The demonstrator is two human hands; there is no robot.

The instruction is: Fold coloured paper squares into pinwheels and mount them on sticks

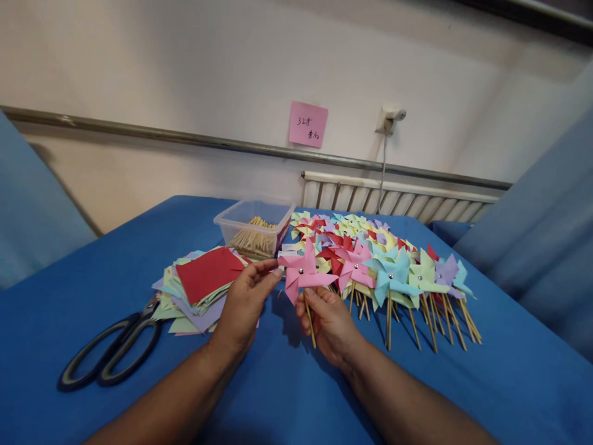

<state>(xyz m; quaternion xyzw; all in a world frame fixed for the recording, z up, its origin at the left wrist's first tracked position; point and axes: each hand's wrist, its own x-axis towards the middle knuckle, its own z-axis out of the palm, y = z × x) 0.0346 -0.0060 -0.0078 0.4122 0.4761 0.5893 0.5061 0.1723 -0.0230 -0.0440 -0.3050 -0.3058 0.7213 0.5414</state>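
Observation:
A pink paper pinwheel (pixel 302 272) on a thin wooden stick is held up in front of me. My right hand (pixel 327 318) pinches the stick just below the blades. With thumb and fingers together, my left hand (pixel 252 293) grips the tip of the pinwheel's left blade. To the right lies a spread of finished pinwheels (pixel 391 276) in pink, blue, green, purple, yellow and red, their sticks pointing toward me. A stack of coloured paper squares (pixel 208 278), a red one on top, is just left of my left hand.
Large dark-handled scissors (pixel 115 349) rest at the left, their blades partly under the paper. Behind the stack stands a clear plastic box (pixel 231 216) of wooden sticks. A radiator (pixel 343 191) and a metal rail (pixel 222 141) run along the wall behind the blue-covered table (pixel 287 395).

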